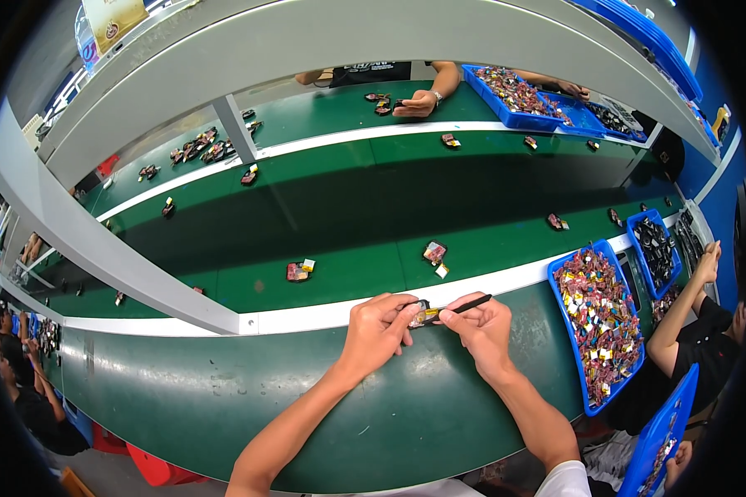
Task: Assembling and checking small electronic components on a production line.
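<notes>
Both my hands meet over the near green worktop (307,364), just short of the white rail. My left hand (375,330) pinches a small electronic part (423,314) between thumb and fingers. It looks dark at the edges with a yellow patch, and the fingers cover much of it. A slim black stick-like tool (472,304) lies in my right hand (481,333), its tip at the part; I cannot tell its exact kind. Beyond the rail, a small reddish part with a white-and-yellow tab (436,253) and a similar part (297,271) lie on the green conveyor belt (356,248).
A blue tray (592,407) heaped with small reddish parts stands to my right, with a blue bin of black parts (656,251) behind it. A grey metal frame (373,51) arches overhead. Co-workers sit at right, at left and across the belt, where a co-worker's hand (417,104) shows.
</notes>
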`<control>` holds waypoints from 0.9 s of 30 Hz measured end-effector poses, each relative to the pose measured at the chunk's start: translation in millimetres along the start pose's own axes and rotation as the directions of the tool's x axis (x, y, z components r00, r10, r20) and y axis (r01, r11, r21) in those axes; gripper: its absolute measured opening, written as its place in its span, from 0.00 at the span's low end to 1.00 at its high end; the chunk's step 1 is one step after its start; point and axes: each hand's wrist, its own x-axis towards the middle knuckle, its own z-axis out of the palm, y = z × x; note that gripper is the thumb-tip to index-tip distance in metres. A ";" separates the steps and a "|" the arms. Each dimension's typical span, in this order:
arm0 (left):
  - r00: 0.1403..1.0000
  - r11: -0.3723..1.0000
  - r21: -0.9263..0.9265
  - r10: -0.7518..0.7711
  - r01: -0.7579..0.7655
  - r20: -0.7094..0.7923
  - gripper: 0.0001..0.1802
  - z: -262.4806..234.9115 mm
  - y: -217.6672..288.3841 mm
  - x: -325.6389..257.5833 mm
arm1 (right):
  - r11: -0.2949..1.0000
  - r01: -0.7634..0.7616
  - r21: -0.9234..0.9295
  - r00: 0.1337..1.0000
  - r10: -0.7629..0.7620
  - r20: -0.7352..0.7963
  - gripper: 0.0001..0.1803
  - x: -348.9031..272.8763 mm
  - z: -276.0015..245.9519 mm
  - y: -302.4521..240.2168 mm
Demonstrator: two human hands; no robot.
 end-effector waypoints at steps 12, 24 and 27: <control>0.985 0.955 -0.243 -0.154 0.168 0.075 0.16 0.7 -4.4 3.1 | 0.974 0.217 -0.065 0.975 -0.220 -0.028 0.07 -4.2 -3.7 10.8; 0.991 0.977 -0.170 -0.130 0.126 -0.010 0.14 6.7 1.9 2.8 | 0.933 0.314 -0.172 0.947 -0.321 -0.010 0.06 -5.2 -6.4 11.4; 0.992 0.979 -0.166 -0.127 0.121 -0.020 0.14 8.3 2.1 2.9 | 0.928 0.308 -0.208 0.947 -0.320 -0.024 0.06 -5.8 -7.5 11.4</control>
